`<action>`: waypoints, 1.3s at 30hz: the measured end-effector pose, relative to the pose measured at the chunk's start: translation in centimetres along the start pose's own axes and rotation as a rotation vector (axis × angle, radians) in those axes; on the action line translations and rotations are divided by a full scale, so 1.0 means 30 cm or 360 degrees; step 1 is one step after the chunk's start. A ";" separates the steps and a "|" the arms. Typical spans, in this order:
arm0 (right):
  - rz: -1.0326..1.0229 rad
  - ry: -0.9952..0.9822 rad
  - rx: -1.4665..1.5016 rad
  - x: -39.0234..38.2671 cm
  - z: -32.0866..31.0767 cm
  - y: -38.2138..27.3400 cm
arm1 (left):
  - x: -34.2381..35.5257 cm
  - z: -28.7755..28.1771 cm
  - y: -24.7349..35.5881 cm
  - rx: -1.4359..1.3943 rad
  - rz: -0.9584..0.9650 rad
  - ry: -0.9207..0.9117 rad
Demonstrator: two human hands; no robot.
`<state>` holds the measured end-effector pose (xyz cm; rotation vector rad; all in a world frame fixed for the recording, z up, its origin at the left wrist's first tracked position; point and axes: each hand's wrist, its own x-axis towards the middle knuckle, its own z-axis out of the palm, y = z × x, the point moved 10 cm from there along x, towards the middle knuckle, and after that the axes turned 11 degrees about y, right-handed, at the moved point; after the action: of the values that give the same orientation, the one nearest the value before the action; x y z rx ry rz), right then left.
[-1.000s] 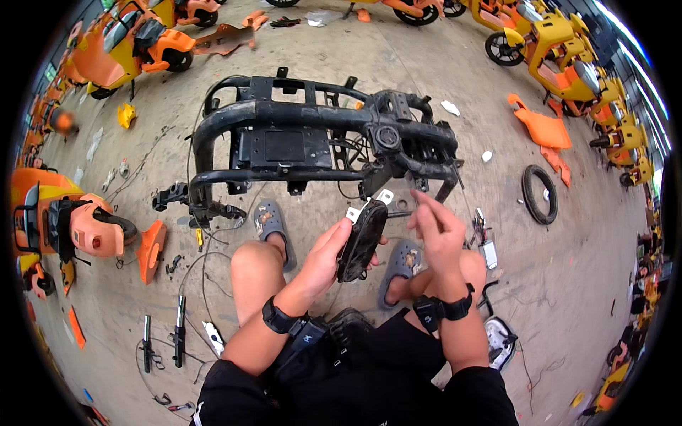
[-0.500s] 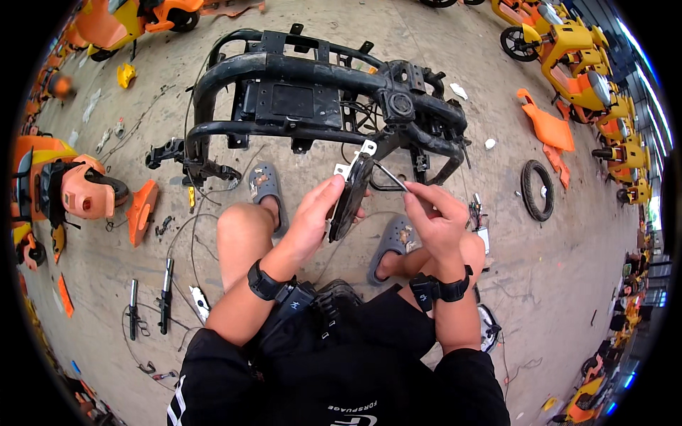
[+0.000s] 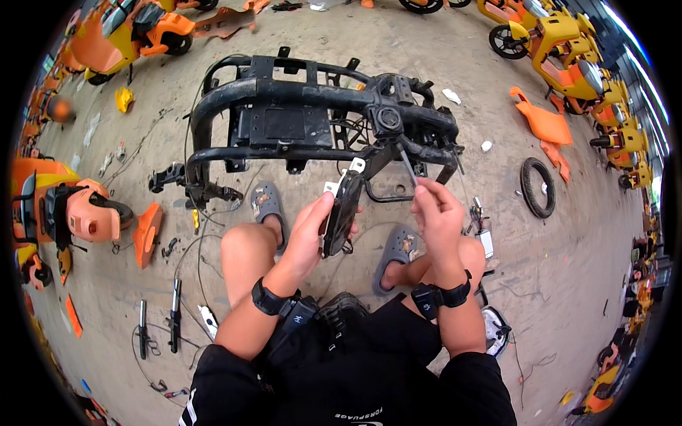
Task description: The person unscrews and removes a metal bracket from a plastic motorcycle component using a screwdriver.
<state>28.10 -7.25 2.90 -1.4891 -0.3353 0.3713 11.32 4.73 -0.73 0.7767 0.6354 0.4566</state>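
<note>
In front of my knees, my left hand (image 3: 305,234) is closed round a flat black part with a rounded outline (image 3: 342,213), tilted almost on edge. Pale metal bracket tabs (image 3: 357,165) stick out at its upper end. Between the fingertips of my right hand (image 3: 439,216) is a thin grey metal rod (image 3: 409,166), pointing up and away to the left. Its lower end is hidden in the fingers, and its tip appears apart from the black part. Beyond both hands lies a black tubular scooter frame (image 3: 291,92) on the concrete floor.
Two black shock absorbers (image 3: 175,316) lie at the left with cables. An orange scooter body (image 3: 92,213) and an orange panel (image 3: 147,234) are farther left. To the right are a tyre (image 3: 538,187), an orange fairing (image 3: 543,121) and rows of yellow scooters (image 3: 568,50).
My right hand has drawn the rod away from the black part and turned it more upright. The left hand still holds the part, now slightly lower in view.
</note>
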 end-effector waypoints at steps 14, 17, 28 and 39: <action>0.0904 0.0003 0.0670 -0.030 0.052 0.213 | -0.011 0.008 0.003 0.0131 0.0056 0.0036; 0.1121 -0.0027 0.0530 -0.100 0.069 0.308 | -0.003 -0.009 -0.013 0.0125 0.0039 0.0041; 0.0903 -0.0131 0.0328 -0.060 0.104 0.273 | -0.011 -0.007 0.002 0.0094 0.0081 0.0037; 0.0545 -0.0277 0.0119 -0.059 0.124 0.160 | -0.030 -0.007 0.057 -0.0081 0.0218 0.0034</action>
<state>24.72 -4.46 -1.66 -1.4439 -0.1999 0.7814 10.28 5.40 0.77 0.7707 0.5901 0.6050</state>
